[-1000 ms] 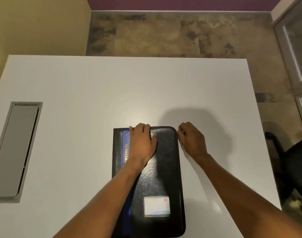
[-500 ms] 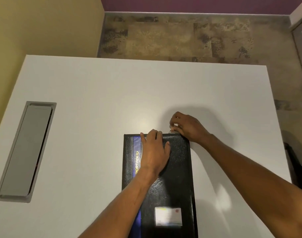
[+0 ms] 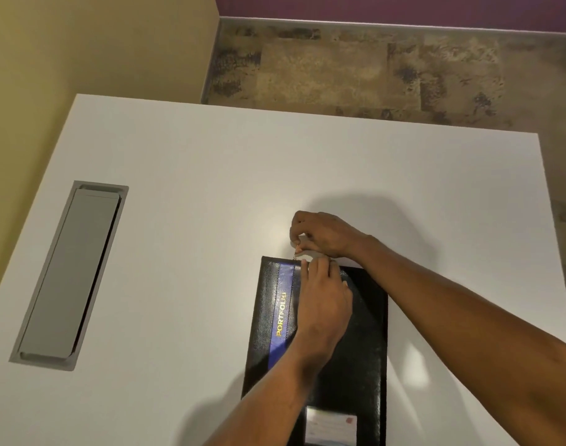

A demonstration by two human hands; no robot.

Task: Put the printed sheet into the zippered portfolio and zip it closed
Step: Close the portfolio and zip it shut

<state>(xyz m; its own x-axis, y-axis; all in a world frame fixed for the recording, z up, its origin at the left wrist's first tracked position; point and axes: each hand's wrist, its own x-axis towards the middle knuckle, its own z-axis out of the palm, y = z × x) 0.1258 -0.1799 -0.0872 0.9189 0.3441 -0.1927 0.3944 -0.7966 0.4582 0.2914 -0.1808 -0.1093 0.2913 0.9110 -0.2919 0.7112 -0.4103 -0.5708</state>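
Note:
A black zippered portfolio [image 3: 365, 342] with a blue stripe and gold lettering lies closed on the white table [image 3: 210, 188], near its front edge. My left hand [image 3: 323, 300] lies flat on the cover near the far edge, fingers spread, pressing it down. My right hand [image 3: 320, 233] is at the portfolio's far edge, just left of centre, with its fingers pinched on the small metal zipper pull [image 3: 297, 252]. The printed sheet is not visible. A card window [image 3: 331, 428] shows on the cover's near end.
A grey cable hatch [image 3: 70, 272] is set into the table at the left. Beyond the table's far edge are a mottled floor [image 3: 371, 69] and a yellow wall [image 3: 82, 43] on the left.
My right hand has moved the zipper pull from the portfolio's far right corner leftward along its far edge. My left hand stayed pressed on the cover. The view shifted.

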